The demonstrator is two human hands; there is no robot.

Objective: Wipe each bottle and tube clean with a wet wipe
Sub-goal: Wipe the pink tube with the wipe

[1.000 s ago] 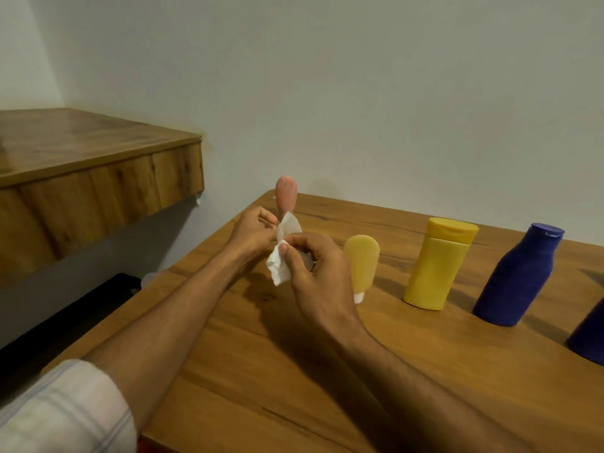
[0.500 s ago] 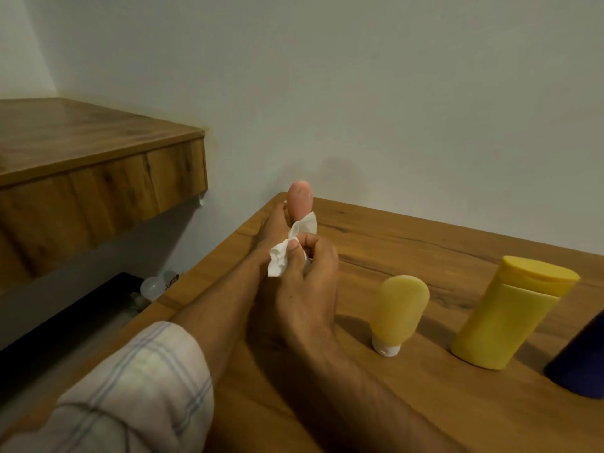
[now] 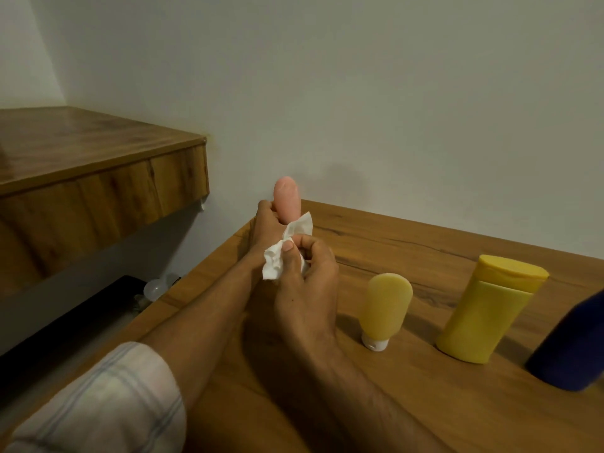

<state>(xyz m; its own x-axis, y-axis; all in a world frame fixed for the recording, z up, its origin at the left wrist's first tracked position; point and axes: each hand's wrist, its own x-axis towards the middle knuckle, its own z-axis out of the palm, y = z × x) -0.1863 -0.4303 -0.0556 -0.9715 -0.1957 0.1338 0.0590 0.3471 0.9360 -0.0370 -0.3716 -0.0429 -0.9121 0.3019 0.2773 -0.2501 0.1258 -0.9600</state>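
Left hand (image 3: 266, 225) grips pink tube (image 3: 287, 199) upright at frame centre; right hand (image 3: 305, 282) pinches wipe (image 3: 284, 256) around its lower end. Since a moment ago, wipe slid lower. Yellow tube (image 3: 385, 305), bottles right, seemingly await wiping.

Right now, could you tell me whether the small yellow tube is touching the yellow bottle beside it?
Apart. The head view shows bare table between the small yellow tube and the yellow bottle.

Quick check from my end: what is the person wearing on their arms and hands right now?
Both hands are bare: no gloves, rings or watch show on the left hand or the right hand. The left arm has a pale sleeve with a faint grey-blue check, rolled up near the elbow. The right forearm is bare.
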